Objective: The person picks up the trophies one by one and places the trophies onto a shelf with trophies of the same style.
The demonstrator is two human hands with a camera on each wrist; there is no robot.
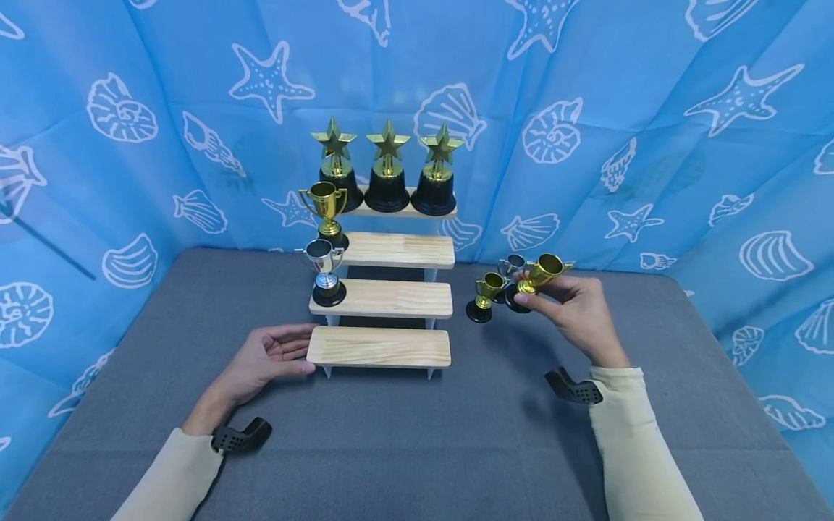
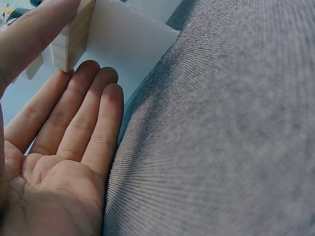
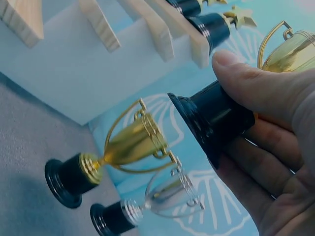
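My right hand (image 1: 580, 311) holds a gold trophy cup (image 1: 546, 269) by its black base (image 3: 216, 113), raised off the table and tilted. Close by it, a second gold trophy cup (image 1: 490, 288) and a silver trophy cup (image 1: 512, 266) stand on the table. With its fingers straight, my left hand (image 1: 263, 362) touches the left end of the lowest wooden step (image 1: 379, 347) of a display stand; in the left wrist view the fingertips meet the step's edge (image 2: 74, 42). Another silver trophy cup (image 1: 323, 264) and gold trophy cup (image 1: 326, 206) stand at the left ends of higher steps.
Three star trophies (image 1: 387, 163) fill the top step of the stand, in front of a blue curtain (image 1: 417, 43) with shell and starfish prints. A grey cloth (image 1: 417, 449) covers the table. The stand's pale side panel (image 3: 74, 73) faces my right hand.
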